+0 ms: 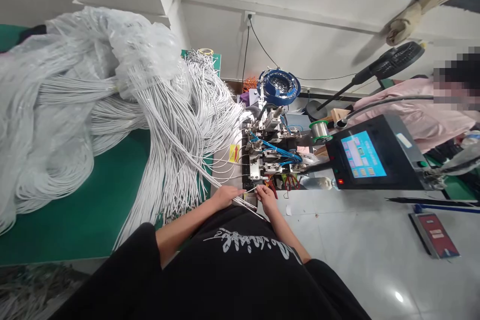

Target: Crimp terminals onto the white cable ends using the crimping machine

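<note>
My left hand [226,197] is closed around a white cable close to my body, at the front end of the machine [256,167]. Just to its right, my right hand [265,196] pinches the end part of a white cable, and a short stretch of it spans the gap between both hands. A few more white cables [249,205] pass under my hands toward my shirt. A large heap of white cables [180,125] lies to the left, and several strands run from it to the machine and my left hand.
Clear plastic sheeting [146,55] covers cables on the green table [48,235]. Right of the machine are a blue round feeder [279,86], a wire spool [320,131] and a touchscreen box [362,155]. Another person in pink [405,110] is at the far right.
</note>
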Motion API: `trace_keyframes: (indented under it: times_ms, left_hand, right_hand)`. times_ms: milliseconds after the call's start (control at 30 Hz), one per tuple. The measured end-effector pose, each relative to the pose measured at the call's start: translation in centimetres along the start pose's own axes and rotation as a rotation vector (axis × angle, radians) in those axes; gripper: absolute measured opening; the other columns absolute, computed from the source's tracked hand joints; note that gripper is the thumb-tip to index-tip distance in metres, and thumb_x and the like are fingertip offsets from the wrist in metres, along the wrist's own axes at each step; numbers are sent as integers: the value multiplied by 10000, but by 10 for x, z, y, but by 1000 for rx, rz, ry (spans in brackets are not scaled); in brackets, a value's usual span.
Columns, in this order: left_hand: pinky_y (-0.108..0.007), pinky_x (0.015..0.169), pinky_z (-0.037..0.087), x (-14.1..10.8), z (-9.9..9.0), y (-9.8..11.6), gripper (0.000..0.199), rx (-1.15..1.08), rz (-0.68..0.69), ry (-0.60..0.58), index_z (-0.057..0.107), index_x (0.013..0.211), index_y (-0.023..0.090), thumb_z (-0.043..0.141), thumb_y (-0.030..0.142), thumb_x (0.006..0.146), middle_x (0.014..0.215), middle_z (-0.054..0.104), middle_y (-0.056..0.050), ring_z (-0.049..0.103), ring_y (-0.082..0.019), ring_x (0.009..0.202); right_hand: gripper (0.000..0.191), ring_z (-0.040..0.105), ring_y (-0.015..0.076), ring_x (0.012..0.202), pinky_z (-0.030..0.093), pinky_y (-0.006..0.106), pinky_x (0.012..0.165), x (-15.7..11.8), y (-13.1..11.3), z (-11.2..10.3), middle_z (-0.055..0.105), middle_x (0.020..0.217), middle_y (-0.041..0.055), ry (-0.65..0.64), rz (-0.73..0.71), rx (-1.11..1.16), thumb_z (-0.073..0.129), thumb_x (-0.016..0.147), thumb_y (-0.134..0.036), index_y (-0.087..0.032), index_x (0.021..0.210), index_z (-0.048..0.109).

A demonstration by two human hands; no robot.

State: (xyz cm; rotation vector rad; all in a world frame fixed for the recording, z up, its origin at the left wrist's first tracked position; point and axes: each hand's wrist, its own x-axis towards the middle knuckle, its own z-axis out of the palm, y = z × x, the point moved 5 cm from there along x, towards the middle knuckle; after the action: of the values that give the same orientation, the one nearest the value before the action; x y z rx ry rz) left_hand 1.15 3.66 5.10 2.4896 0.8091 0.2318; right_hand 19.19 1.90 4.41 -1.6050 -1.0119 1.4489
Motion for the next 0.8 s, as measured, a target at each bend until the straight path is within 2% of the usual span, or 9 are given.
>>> trace_keyframes:
  times_ms: [100, 167, 333, 433, 567, 800]
  left_hand:
    - [-242, 719, 460, 2, -3, -2, 686, 32, -130, -26, 394, 1381, 265, 460, 18, 744, 895, 633, -37, 582, -177, 831]
    - [-238, 718, 457, 4, -4, -2, 703, 58, -200, -38, 370, 1393, 283, 468, 19, 749, 930, 629, -40, 581, -178, 847]
    - [-228, 656, 433, 9, -3, 2, 661, 149, -222, -76, 438, 1343, 344, 457, 23, 766, 857, 599, -33, 575, -171, 767]
    - [-224, 626, 415, 12, 1, 0, 638, 195, -249, -97, 448, 1334, 362, 445, 39, 783, 857, 586, -33, 565, -165, 733]
    - [-231, 639, 416, 15, 5, -3, 640, 230, -276, -125, 462, 1325, 358, 445, 35, 773, 889, 573, -41, 555, -168, 753]
    - [-254, 691, 437, 13, 7, -4, 683, 266, -275, -135, 423, 1355, 344, 423, 14, 757, 913, 550, -51, 548, -184, 833]
  right_hand:
    - [477, 374, 95, 450, 329, 246, 461, 3, 3, -3, 574, 652, 29, -3, 10, -55, 474, 756, -659, -187, 700, 513]
    - [487, 424, 118, 473, 350, 253, 478, 4, 4, -8, 590, 642, 36, 6, -10, -177, 445, 773, -653, -183, 696, 545]
    - [384, 552, 178, 676, 364, 244, 580, 7, -1, -19, 615, 696, 45, 98, -170, -639, 387, 862, -490, -201, 691, 575]
    - [297, 552, 168, 705, 316, 229, 565, 11, 2, -19, 624, 760, 41, 99, -155, -837, 390, 889, -391, -215, 747, 581]
    - [249, 545, 153, 725, 284, 220, 568, 16, 8, -17, 625, 807, 34, 70, -146, -885, 395, 904, -343, -216, 783, 571]
    - [245, 528, 149, 703, 302, 216, 592, 22, 14, -16, 614, 769, 27, 60, -202, -775, 391, 899, -318, -202, 763, 558]
